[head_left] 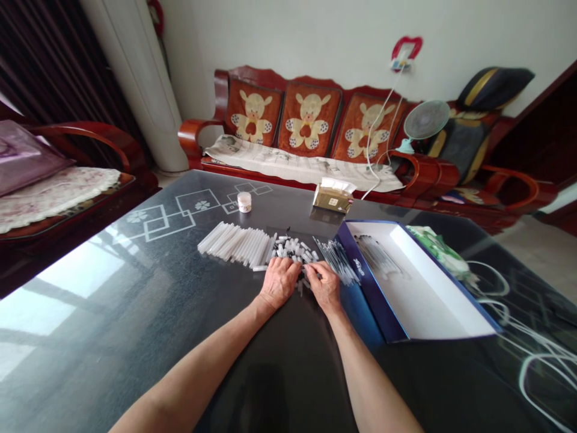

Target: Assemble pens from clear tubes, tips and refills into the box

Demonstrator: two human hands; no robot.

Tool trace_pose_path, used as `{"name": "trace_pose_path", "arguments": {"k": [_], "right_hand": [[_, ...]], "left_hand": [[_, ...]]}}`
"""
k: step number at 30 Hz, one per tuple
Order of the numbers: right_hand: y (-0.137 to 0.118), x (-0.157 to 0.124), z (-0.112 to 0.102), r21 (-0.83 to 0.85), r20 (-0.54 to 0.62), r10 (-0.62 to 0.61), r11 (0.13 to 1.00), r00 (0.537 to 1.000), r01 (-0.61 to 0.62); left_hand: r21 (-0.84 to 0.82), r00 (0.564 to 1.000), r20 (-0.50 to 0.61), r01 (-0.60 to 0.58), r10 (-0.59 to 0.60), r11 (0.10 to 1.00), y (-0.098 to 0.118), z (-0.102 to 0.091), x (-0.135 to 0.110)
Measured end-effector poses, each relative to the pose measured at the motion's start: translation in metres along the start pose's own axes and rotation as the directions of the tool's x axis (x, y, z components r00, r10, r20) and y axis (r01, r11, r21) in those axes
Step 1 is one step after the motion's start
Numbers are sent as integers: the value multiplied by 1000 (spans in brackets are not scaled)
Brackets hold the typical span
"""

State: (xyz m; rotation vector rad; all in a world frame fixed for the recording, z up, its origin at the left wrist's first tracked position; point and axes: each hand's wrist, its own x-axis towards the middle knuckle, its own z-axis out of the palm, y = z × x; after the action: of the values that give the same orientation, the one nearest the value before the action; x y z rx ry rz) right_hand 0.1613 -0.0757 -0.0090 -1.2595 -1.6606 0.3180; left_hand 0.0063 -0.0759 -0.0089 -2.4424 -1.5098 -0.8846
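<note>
White sticks point(234, 243) on black tabletop point(135, 288) patterned with white squares

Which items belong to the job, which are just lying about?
In use: left hand, right hand, loose black-and-white plastic pieces, frosted white plastic tubes, thin dark-tipped rods, open blue cardboard box.
Lying about: small white lidded jar, tan tissue pack, white desk fan.

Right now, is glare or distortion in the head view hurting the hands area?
Head view: bright glare washes the left of the glossy black tabletop, clear of the left hand and right hand. Wide-angle bowing stretches the frame edges. The translucent white plastic tubes look sharp enough, though the small pieces nearby are too tiny to read well.
</note>
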Motion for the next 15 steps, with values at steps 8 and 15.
{"name": "trace_pose_path", "arguments": {"k": [8,15], "right_hand": [[-4,1,0,82,22,-1,997,1000,-1],[-5,1,0,99,44,-68,993,997,64]], "left_hand": [[22,1000,-7,3,-3,1000,0,1,0],[33,1000,-4,9,-9,999,0,1,0]]}}
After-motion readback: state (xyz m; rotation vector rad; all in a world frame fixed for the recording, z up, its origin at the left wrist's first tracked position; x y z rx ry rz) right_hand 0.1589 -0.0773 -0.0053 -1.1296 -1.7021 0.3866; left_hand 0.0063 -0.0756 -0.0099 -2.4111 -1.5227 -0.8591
